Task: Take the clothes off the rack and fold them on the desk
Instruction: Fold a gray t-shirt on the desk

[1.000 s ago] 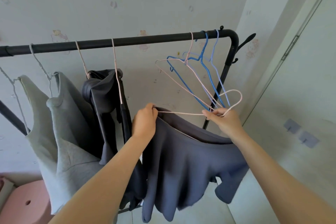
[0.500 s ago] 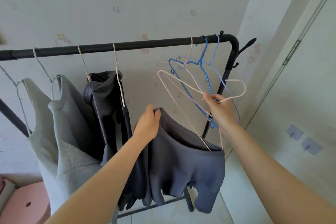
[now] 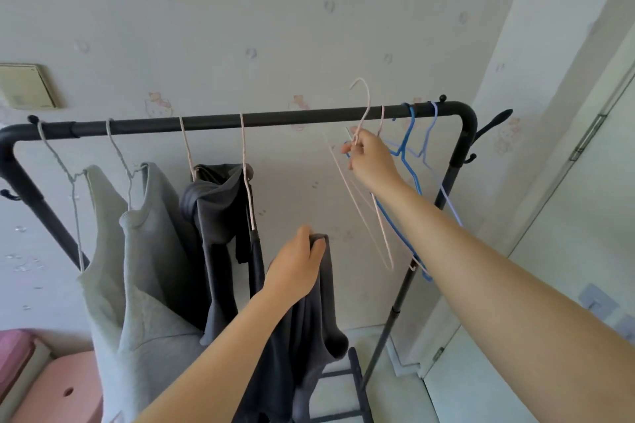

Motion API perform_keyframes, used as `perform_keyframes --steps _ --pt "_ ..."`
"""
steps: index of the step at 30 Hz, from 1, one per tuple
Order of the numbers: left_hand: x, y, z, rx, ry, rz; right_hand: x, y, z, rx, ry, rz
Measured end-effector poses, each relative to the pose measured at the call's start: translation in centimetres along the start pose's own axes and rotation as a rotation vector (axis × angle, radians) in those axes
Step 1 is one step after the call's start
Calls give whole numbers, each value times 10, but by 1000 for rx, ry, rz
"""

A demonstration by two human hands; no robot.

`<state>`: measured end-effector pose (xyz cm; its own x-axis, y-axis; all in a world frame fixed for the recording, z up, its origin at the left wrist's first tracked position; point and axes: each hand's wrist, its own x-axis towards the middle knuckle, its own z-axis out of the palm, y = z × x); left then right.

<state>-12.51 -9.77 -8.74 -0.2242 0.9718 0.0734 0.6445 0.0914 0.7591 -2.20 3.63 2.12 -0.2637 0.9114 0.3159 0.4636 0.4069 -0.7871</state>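
2 hands busy. My L hand (image 3: 295, 271) grips dark grey garment (image 3: 309, 336) below rack bar (image 3: 292, 117); R hand (image 3: 372, 161) pinches pink hanger (image 3: 368, 98), hook just above bar.

I see a bare left hand (image 3: 295, 271) and a bare right hand (image 3: 372, 161) on bare forearms (image 3: 481, 251) reaching the near edge.

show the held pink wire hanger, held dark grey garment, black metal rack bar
pink wire hanger (image 3: 369, 101), head view, hook shaft
dark grey garment (image 3: 323, 302), head view, hanging cloth
black metal rack bar (image 3: 292, 118), head view, middle
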Motion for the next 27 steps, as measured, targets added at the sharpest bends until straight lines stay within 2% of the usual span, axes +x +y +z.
perform_keyframes --steps 7,11,17,21,27 --pt "-1 0 -9 -36 53 -11 24 10 19 162 -52 174" --pt "-1 5 -9 -18 79 17 21 31 20 98 -106 198" --pt "2 12 0 -33 58 15 4 40 11 -124 -74 21" --pt "1 24 3 -51 39 29 -12 38 -4 -171 -51 -120" --pt "-2 37 10 8 -144 182 -85 50 -33 -152 52 -230"
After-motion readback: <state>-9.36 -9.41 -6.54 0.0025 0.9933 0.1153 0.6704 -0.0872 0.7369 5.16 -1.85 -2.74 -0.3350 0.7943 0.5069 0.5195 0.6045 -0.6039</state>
